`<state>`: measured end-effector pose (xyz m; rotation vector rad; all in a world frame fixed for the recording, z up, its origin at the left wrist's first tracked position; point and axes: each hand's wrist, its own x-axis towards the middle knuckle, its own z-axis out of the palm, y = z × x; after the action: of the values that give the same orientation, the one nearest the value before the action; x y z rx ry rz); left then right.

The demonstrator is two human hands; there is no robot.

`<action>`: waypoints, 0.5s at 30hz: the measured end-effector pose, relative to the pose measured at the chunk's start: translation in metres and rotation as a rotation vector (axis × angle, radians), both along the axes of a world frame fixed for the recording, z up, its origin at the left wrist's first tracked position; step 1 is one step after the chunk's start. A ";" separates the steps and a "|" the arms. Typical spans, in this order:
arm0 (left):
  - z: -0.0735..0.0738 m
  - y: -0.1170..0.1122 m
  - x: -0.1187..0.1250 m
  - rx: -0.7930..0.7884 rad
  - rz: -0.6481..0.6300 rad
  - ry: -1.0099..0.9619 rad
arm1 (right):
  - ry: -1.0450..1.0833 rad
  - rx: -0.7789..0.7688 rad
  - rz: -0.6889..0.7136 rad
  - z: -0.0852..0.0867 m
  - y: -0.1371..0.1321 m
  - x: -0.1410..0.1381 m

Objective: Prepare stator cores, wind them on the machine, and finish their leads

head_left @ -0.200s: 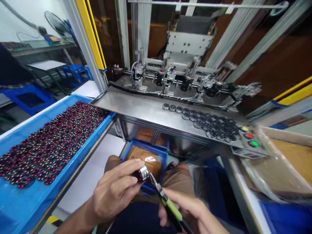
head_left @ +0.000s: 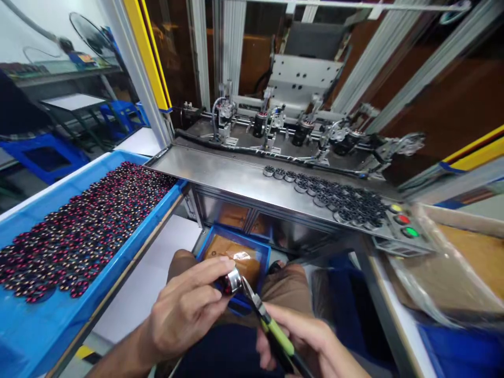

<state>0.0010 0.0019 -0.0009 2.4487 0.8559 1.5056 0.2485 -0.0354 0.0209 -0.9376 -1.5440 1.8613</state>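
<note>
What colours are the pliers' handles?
The handles are lime green and black, seen best in the head view.

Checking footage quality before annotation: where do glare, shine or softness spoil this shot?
Head view: white glare on the shiny brown material inside the blue plastic bin, pale sheen along the silver metal shelf; head view: tips of the green-and-black-handled metal pliers too soft to tell whether they touch the silver-rimmed round part.

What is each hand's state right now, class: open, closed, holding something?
Left hand: closed, holding a round metal-rimmed part.
Right hand: closed around green-and-black-handled pliers.
</note>
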 end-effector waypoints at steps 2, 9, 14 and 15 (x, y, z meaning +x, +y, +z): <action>0.000 0.000 0.000 0.000 0.002 0.004 | -0.002 -0.013 -0.014 -0.001 0.000 -0.002; -0.002 -0.001 0.000 -0.008 0.007 0.007 | 0.027 -0.005 -0.021 -0.004 -0.002 0.000; -0.005 -0.003 0.000 -0.013 0.011 0.007 | -0.130 0.078 -0.093 -0.007 -0.002 -0.003; -0.005 -0.003 0.000 -0.010 0.013 0.005 | -0.181 0.114 -0.117 -0.006 -0.001 -0.004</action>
<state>0.0011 -0.0011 -0.0056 2.4458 0.8791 1.4965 0.2448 -0.0364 0.0147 -1.1435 -1.6447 1.6268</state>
